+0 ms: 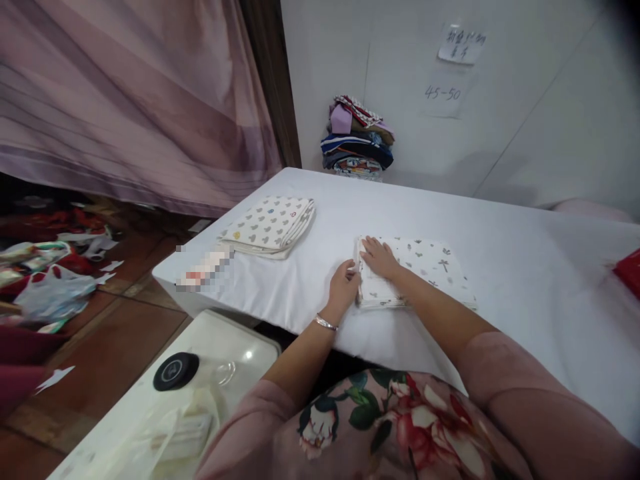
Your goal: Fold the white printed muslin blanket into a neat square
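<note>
A folded white cloth with small plant prints [425, 263] lies flat on the white-covered table in front of me. My right hand [379, 257] rests palm down on its upper left part, fingers spread. At the cloth's left edge is my left hand [344, 285], its fingers curled and pressed around the edge; a bracelet is on that wrist. Further left lies another folded white cloth with grey prints [273, 223], which neither hand touches.
The white table [520, 267] reaches to the right, where a red item [629, 272] sits. A clothes pile [357, 140] stands beyond the far edge. A lower white surface [220, 340] at the near left bears a round black object [176, 371] and a plastic bag.
</note>
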Demonstrator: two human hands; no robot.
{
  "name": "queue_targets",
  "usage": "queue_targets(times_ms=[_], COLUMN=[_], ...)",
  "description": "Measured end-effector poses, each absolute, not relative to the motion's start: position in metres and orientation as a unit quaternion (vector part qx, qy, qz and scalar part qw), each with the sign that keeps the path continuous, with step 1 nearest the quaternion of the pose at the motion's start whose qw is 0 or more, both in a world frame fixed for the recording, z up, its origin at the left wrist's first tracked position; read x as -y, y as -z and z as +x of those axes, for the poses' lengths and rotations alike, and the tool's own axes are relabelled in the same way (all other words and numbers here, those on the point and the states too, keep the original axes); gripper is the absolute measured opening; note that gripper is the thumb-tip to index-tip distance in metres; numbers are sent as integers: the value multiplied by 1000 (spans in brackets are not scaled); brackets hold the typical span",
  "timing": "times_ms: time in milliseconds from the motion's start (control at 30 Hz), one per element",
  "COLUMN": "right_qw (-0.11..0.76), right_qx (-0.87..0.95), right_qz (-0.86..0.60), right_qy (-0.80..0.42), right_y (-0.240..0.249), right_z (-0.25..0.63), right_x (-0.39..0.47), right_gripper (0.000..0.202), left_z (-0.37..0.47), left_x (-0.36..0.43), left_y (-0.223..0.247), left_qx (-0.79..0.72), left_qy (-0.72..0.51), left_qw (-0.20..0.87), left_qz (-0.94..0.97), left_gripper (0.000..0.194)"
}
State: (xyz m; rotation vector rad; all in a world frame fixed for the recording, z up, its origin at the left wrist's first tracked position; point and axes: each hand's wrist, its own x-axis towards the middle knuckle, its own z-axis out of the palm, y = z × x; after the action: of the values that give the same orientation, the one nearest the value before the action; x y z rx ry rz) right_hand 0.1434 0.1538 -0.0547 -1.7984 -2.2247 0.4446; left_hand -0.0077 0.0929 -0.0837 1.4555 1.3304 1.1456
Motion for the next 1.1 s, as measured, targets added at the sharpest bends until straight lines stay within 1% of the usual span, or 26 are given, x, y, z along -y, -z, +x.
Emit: queue_targets(times_ms=[100, 167, 267, 333, 433, 567, 633, 733, 833, 1000, 1100], right_qw=[193, 245, 279, 295, 270, 276, 270, 266, 254, 225, 235], right_qx=[727, 703, 659, 611, 516, 484, 480, 482, 488, 506, 522], right_qz=[-620, -630, -680, -724, -801, -805, -806, -813, -818, -820, -810], right_qy=[-224, -219, -159, -125, -138, -205, -216, -191, -168, -142, -125], right_y=[41, 35, 33, 34, 41, 56, 63, 68, 70, 72, 74], right_z=[164, 191, 247, 286, 331, 351, 349, 344, 341, 338, 335], right_x=[-147, -135, -108, -85, -49, -10, 0, 4, 1, 1, 5], right_gripper=[56, 55, 47, 46, 49, 59, 62, 62, 60, 60, 58], left_z=[-15, -18, -22, -23, -21, -16, -13, -10, -10, -11, -9], left_x=[-85, -79, -68, -61, -52, -45, -45, -47, -49, -46, -45], left_y=[84, 82, 77, 72, 66, 59, 56, 52, 51, 51, 50], left_qx=[-527, -531, -538, -536, -524, -564, -593, -610, -609, -628, -633], left_qy=[-455, -449, -430, -424, -411, -350, -316, -284, -272, -282, -283], left_qw=[409, 395, 385, 377, 363, 332, 315, 296, 305, 299, 288], left_qz=[590, 600, 614, 625, 652, 670, 670, 678, 680, 660, 660], left_gripper=[21, 13, 21, 24, 26, 29, 28, 22, 18, 25, 28])
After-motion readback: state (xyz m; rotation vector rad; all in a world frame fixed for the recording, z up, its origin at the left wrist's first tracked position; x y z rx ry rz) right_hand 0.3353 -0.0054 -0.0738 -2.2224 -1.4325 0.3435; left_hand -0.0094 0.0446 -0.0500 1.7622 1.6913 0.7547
